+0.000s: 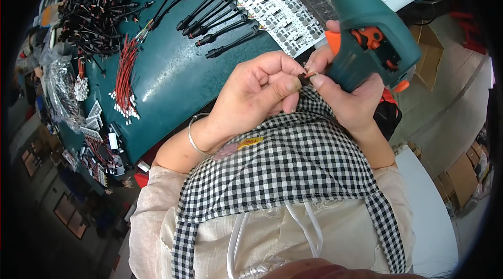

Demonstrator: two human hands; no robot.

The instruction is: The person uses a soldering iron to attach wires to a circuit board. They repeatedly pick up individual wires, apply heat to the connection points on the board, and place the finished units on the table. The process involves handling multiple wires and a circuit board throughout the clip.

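Observation:
Close to my apron, the thumb and fingers of my left hand point(257, 88) pinch a small dark wire end point(303, 78). My right hand point(346, 93) meets it there, thumb and forefinger on a short red-and-black bit of the same wire. A green soldering gun point(361, 6) with an orange trigger lies across my right hand; some fingers curl behind its body, so it appears gripped too. Its narrow metal front points away from me. Just beyond my hands are white circuit boards point(283, 19) in strips, with black cables point(230, 40) lying at their left edge.
A green work mat point(167, 77) covers the table. On its left lie a heap of black cables point(89, 12), a bundle of red wires point(126, 77) with white plugs, and clear plastic bags point(60, 88). Cardboard boxes point(461, 174) stand on the floor to the right.

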